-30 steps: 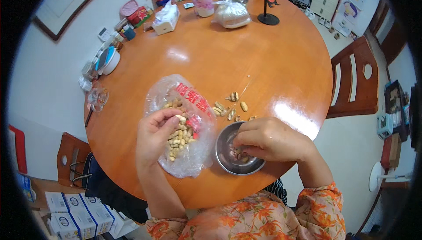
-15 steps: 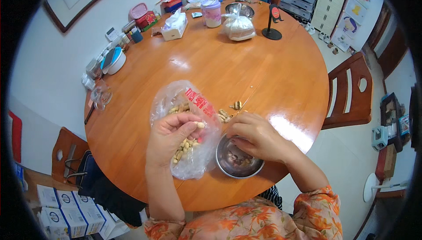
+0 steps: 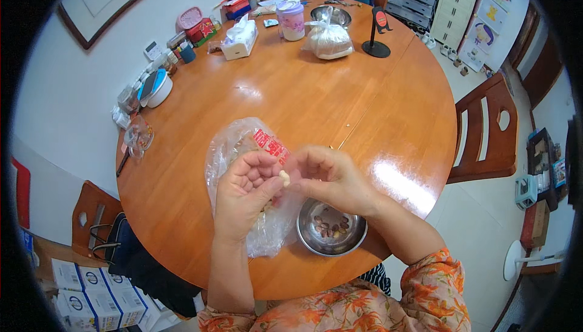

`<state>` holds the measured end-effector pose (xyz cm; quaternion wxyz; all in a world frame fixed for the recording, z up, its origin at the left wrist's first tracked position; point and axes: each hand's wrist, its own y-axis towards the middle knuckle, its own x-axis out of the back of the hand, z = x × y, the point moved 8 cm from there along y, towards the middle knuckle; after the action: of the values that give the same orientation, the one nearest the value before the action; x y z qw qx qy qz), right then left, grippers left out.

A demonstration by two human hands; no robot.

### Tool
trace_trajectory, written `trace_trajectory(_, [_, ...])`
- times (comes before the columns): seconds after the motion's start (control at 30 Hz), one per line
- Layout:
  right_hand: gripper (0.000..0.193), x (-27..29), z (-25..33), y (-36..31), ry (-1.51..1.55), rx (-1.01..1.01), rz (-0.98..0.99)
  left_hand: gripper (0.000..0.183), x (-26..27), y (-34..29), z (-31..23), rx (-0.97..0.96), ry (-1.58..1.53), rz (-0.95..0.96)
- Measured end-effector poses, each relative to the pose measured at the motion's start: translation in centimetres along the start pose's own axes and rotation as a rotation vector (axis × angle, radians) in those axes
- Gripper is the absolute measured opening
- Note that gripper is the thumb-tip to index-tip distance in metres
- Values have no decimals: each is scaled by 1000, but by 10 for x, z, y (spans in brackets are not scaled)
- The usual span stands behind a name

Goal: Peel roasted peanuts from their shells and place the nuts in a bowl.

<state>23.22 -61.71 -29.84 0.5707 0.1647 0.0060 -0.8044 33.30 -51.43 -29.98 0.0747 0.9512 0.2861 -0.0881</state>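
Note:
My left hand (image 3: 246, 189) pinches a pale peanut (image 3: 284, 178) in its shell between thumb and fingertips. My right hand (image 3: 328, 177) meets it from the other side, its thumb and curled fingers closed at the same peanut. Beneath my hands lies a clear plastic bag (image 3: 228, 143) with red print; my left hand hides most of what is in it. A steel bowl (image 3: 310, 241) stands below my right hand, with several reddish-brown shelled peanuts (image 3: 331, 229) at its bottom.
Farther back on the round wooden table (image 3: 200, 101) are a tissue box (image 3: 239, 43), a purple-lidded cup (image 3: 291, 22), a tied plastic bag (image 3: 328, 41) and a black stand (image 3: 376, 47). Jars line the left edge. A wooden chair (image 3: 486, 128) is at the right.
My right hand has risen from over the bowl and moved left to the peanut in my left hand. The shelled peanuts in the bowl show more fully now.

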Motion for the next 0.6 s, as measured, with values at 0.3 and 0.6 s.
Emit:
trace_trajectory(0.3, [19,21,12,-7,-253,177,-10,21,-11,3,17,-25,29,28])
trace_trajectory(0.6, [17,24,-3,-4,-15,54,53,20,-17,-3,14,-9,289,47])
